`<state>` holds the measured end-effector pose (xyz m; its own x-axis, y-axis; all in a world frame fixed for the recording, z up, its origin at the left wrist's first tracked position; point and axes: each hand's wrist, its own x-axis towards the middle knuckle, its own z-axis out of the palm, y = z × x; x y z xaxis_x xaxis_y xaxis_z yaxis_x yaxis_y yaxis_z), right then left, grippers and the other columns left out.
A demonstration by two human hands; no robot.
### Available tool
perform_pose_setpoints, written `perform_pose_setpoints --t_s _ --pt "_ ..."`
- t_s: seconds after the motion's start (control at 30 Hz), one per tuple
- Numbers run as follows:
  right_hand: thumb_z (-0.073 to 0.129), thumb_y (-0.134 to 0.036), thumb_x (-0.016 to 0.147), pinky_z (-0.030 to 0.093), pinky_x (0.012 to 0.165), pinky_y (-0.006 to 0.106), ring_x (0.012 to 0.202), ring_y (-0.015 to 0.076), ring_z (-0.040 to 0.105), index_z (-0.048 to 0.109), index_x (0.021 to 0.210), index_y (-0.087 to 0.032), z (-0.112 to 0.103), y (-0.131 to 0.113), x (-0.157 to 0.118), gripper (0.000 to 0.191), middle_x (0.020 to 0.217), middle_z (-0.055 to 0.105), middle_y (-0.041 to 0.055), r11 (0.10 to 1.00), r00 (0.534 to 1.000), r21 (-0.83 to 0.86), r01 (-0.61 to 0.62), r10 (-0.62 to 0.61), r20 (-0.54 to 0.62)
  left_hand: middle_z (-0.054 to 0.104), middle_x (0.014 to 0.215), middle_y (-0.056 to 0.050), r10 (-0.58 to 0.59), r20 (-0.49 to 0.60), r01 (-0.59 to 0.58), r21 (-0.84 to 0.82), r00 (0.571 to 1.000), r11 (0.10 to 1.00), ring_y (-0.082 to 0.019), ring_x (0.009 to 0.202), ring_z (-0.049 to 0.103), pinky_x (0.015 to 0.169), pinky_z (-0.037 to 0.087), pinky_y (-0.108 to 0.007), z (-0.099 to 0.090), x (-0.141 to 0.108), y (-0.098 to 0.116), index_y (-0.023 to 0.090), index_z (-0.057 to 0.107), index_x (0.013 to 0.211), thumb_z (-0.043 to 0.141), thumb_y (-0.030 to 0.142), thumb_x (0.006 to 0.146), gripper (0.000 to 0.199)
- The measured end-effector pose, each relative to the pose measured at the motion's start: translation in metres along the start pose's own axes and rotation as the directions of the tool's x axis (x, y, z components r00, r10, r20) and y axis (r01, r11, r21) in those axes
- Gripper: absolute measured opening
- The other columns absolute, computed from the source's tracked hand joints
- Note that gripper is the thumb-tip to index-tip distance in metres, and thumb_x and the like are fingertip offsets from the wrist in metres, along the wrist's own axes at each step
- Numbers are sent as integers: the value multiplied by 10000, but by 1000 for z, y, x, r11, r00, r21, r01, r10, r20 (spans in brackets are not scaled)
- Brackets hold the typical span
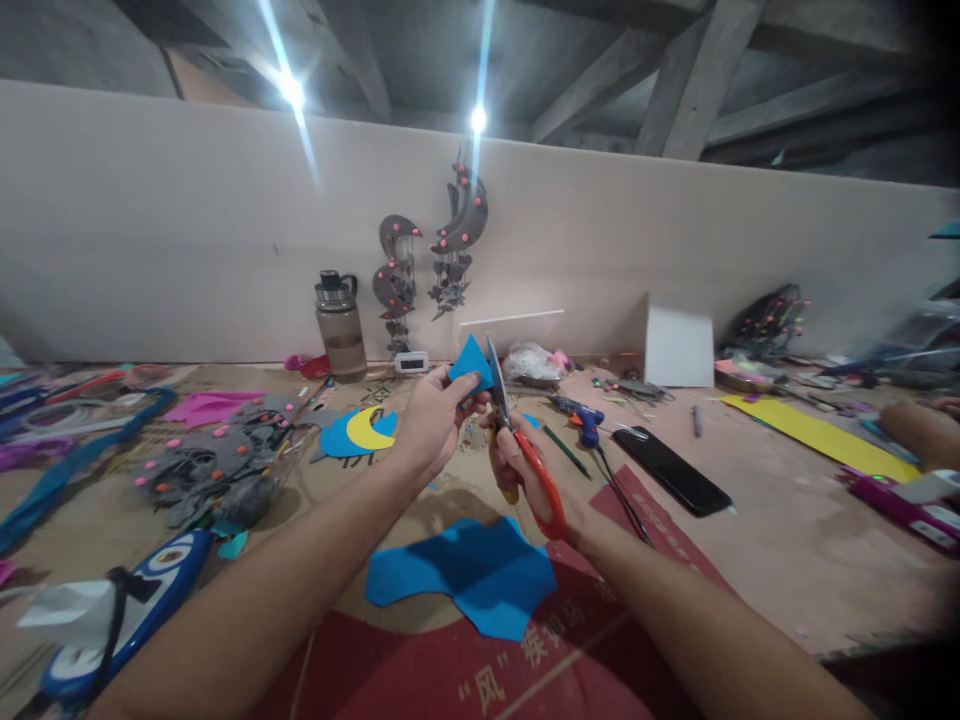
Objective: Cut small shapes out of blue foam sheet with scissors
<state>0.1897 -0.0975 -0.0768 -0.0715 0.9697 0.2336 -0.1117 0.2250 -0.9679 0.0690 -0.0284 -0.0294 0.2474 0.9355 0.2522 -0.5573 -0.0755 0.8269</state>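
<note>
My left hand [442, 408] pinches a small pointed piece of blue felt [471, 364] in the middle of the view. In my right hand [519, 462] is a pair of scissors [546, 488] with red handles, its blades pointing up right beside the felt's edge. Whether the blades touch the felt I cannot tell. Below both hands, a larger cut blue felt sheet [465, 572] lies on the table. A yellow crescent [373, 428] rests on another blue piece [339, 436] left of my hands.
A glue gun [589, 420], a dark pencil [566, 452] and a black phone [671, 468] lie to the right. A bottle [340, 325] stands by the wall. Grey felt pieces [217, 450] are heaped at left. Another person's arm [922, 432] shows at far right.
</note>
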Motion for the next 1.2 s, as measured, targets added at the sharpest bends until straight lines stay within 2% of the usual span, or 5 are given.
perform_pose_setpoints --t_s 0.5,0.67,0.83,1.07,1.2 --pt "628 -624 790 234 329 151 377 35 283 404 830 -227 6 -13 -5 458 561 337 -107 994 992 -28 -109 108 -60 602 682 13 -14 3 14 -8 1000 1000 -81 573 551 538 397 -213 -4 2 1 145 573 771 773 225 664 240" --pt "592 -618 821 289 337 176 377 54 335 406 821 -228 6 -11 -4 432 564 383 -91 992 995 -102 -72 65 -70 589 646 13 -20 -1 20 19 1000 1000 -81 556 550 522 383 -210 -5 3 2 150 551 712 790 224 658 256" --pt "558 -621 846 327 398 204 414 67 372 431 853 -223 3 -9 0 418 580 392 -79 989 998 -150 14 -23 -57 575 584 14 -72 57 67 86 996 994 -85 516 532 504 379 -213 -4 1 0 143 567 672 811 235 626 265" --pt "555 -626 849 298 394 188 450 64 343 438 867 -224 0 -3 0 418 605 350 -82 994 998 -112 14 -21 -60 581 598 12 -105 73 99 80 992 992 -72 493 507 488 354 -211 -5 2 -1 135 577 685 822 235 602 278" --pt "585 -622 826 266 367 166 433 51 314 425 864 -227 2 -7 -2 427 601 342 -90 997 997 -71 -30 25 -69 567 593 15 -113 76 107 80 991 991 -71 494 500 475 338 -206 -5 2 1 132 574 679 827 241 577 295"
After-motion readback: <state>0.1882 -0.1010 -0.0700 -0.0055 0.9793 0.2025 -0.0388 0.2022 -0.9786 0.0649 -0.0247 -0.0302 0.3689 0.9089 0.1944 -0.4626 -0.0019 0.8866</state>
